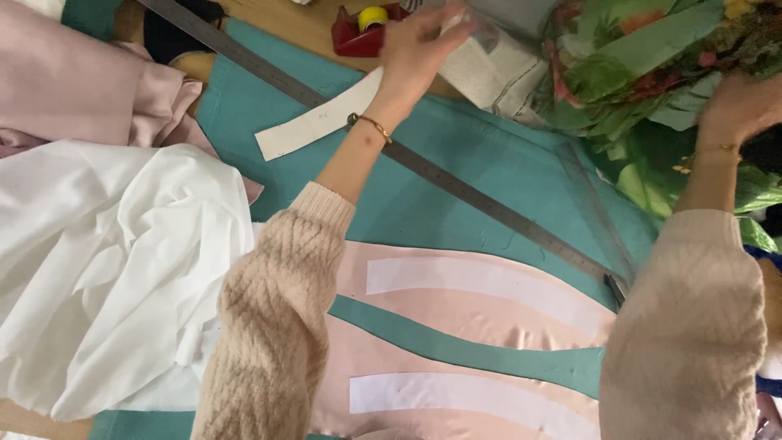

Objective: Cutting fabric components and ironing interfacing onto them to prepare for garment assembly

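Note:
My left hand (419, 45) reaches to the far side of the teal mat (497, 167), its fingers curled on a pale translucent piece (463, 18) that is blurred. A gold bracelet sits on that wrist. My right hand (737, 106) rests on green floral fabric (643, 73) at the right; its fingers are hidden in the folds. Below my arms lie two pink satin pieces (489, 322), each with a white strip (481, 281) on it. A long metal ruler (464, 186) crosses the mat diagonally, and a curved white paper pattern (314, 124) lies under my left forearm.
Crumpled white fabric (106, 261) fills the left side, with pink fabric (73, 81) above it. A red tape dispenser (365, 31) with a yellow roll stands at the top. Folded pale cloth (498, 75) lies beside the floral fabric.

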